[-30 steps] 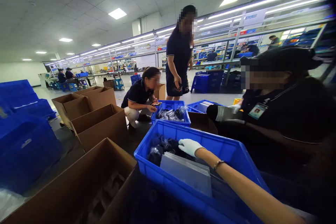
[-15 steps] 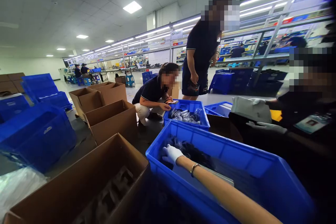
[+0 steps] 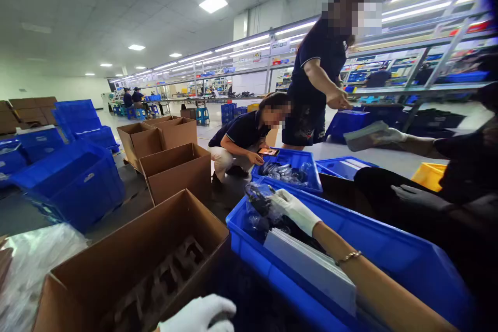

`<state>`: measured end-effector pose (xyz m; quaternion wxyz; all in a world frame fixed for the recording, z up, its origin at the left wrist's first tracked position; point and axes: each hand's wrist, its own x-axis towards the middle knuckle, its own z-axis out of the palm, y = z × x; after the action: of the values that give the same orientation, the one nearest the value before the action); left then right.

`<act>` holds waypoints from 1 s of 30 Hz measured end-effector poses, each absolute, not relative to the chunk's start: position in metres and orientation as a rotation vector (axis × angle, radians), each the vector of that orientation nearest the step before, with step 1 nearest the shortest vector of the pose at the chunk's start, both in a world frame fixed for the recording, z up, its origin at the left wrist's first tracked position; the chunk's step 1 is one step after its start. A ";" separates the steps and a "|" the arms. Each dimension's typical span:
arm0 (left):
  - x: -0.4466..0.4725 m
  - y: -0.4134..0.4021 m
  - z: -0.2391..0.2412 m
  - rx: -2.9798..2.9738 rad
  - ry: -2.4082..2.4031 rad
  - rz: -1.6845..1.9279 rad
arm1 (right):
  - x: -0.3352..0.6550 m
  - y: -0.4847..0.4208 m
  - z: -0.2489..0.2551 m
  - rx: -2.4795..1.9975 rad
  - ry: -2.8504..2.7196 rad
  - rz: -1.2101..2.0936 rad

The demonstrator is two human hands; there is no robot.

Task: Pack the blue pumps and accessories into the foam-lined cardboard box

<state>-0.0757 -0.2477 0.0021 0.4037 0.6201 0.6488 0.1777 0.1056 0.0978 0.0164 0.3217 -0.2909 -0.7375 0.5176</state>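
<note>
While the right hand (image 3: pixel 295 207) is pinching a bag (image 3: pixel 260 194) at the far left corner of the bin (image 3: pixel 369 223), its slick plastic could be slipping from the gloved fingers if that pinch is too slight; a loose fold could also be snagging on the sheets (image 3: pixel 311 264) just beside it. The bag is looking clear, crinkled and shiny, dark contents showing through. Near the box (image 3: pixel 128 249), the left hand (image 3: pixel 202 314) is hanging with fingers loosely spread, apparently holding nothing.
</note>
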 end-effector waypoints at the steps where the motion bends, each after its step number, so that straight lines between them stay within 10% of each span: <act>1: -0.073 -0.236 0.005 1.498 1.606 0.560 | 0.108 0.091 0.025 -0.720 -1.851 1.418; 10: -0.031 -0.164 0.052 0.783 1.104 1.604 | 0.101 0.005 0.065 -0.497 -1.483 1.888; 19: -0.050 -0.203 0.051 0.590 0.530 1.018 | 0.114 -0.059 0.092 -0.174 -2.255 1.494; 30: -0.036 -0.253 0.068 0.747 0.807 1.581 | 0.118 -0.072 0.126 0.306 -2.709 1.354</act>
<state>-0.0360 -0.2530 0.0684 0.5712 0.3185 0.3439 0.6738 0.1179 -0.0718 0.1263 0.0489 0.1004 -0.8889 0.4442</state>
